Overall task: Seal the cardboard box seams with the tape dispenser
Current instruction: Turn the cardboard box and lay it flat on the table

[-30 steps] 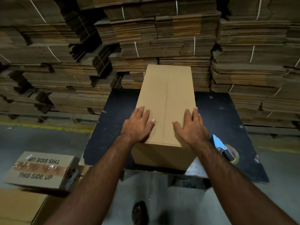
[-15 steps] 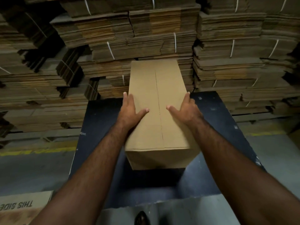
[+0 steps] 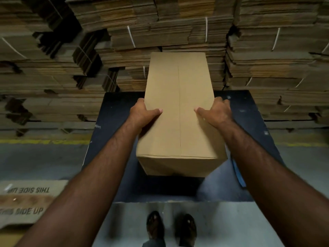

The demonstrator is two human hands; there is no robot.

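Dark table (image 3: 114,122) on grey floor (image 3: 41,163); flattened cardboard stacks (image 3: 53,68) behind.

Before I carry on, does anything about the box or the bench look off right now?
The cardboard box sits askew, its near end overhanging the black table edge while the left hand and right hand grip its sides. Its top seam shows no tape. No damage shows. A blurred blue object lies beside the right forearm.

We see the tall plain cardboard box (image 3: 179,111) on the dark flat table (image 3: 114,111), flattened-carton stacks (image 3: 53,68) behind, a printed carton (image 3: 25,202) near left.
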